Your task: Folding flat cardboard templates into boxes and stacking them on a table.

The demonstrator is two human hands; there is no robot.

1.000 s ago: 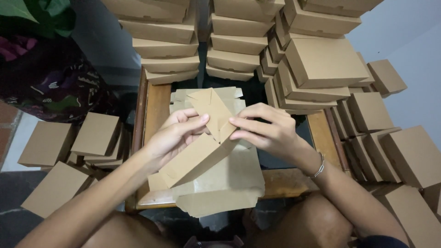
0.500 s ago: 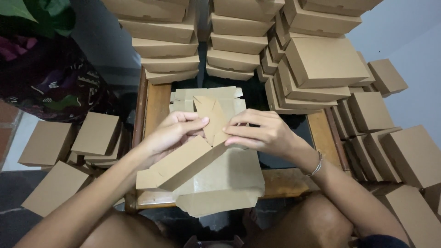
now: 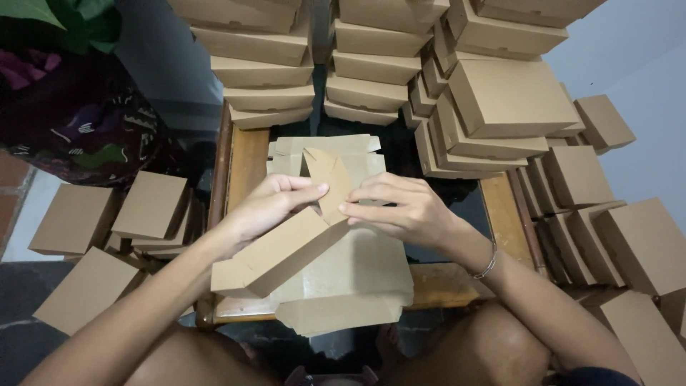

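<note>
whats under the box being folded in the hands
A stack of flat cardboard sheets lies under the half-folded box, resting on a wooden table. How many sheets there are, and the table beneath them, is covered.

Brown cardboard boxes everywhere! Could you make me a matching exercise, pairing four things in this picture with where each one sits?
Things:
1. Flat brown cardboard box blank
2. Tall stacks of folded brown cardboard boxes
3. Thin silver bracelet
4. Dark patterned cloth

Places:
A. On the right wrist
B. Upper left corner of the view
C. Behind the wooden table, at the top
D. On the table, between the left hand and right hand

Pairs: 1-D, 2-C, 3-A, 4-B
</note>
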